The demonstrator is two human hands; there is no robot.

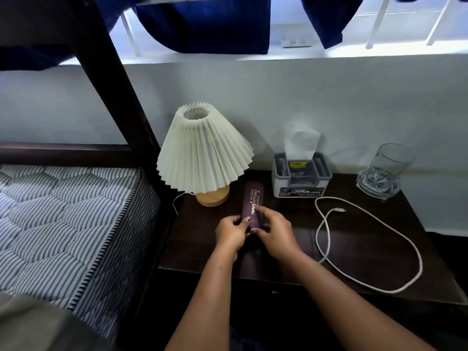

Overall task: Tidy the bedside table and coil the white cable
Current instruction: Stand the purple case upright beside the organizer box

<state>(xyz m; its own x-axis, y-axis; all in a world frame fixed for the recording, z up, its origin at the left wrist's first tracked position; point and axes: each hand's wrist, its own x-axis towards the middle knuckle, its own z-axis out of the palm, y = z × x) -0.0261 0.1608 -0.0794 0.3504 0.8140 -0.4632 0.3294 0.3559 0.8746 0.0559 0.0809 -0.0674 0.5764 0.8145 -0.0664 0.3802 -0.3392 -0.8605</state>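
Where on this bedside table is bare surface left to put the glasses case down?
Bare wood lies left of the left hand, up to the table edge; between the tissue box and the glass; and inside the white cable loop. Crowded: the back left, where lamp, glasses case and tissue box stand close.

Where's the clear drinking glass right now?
In the head view, the clear drinking glass stands at the far right corner of the dark wooden bedside table, right of the grey tissue box, beyond the white cable.
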